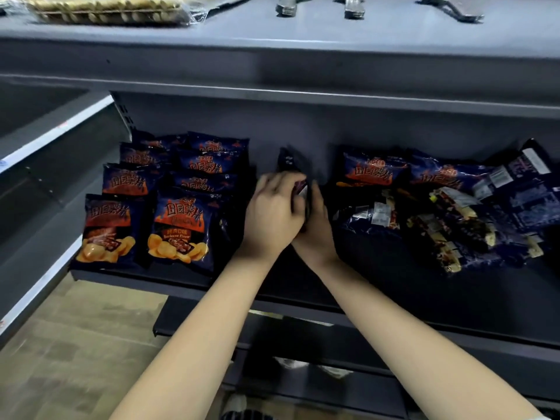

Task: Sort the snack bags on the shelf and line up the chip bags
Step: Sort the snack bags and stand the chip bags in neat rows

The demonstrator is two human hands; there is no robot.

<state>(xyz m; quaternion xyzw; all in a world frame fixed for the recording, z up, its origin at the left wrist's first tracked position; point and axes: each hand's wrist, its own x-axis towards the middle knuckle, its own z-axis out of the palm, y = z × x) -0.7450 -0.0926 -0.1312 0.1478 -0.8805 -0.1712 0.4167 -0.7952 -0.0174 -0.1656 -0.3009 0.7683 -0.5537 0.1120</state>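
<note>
- 2 hands: left hand (272, 213) + right hand (316, 234) both curled round 1 dark bag (290, 161), mid shelf (363, 286); bag mostly hidden.
- Lined-up chip bags (169, 189), left: approx 8 in 2 rows; back ones overlap, so count is unsure.
- Loose pile (448, 213), right: 2 face-up, rest jumbled and blurred.
- Front bag (181, 228) reads "Barbecue Flavor".

Navy chip bags (178, 225) are printed with orange flames and golden chips (barbecue flavour); the shelf (394, 298) is finished in dark grey.
</note>
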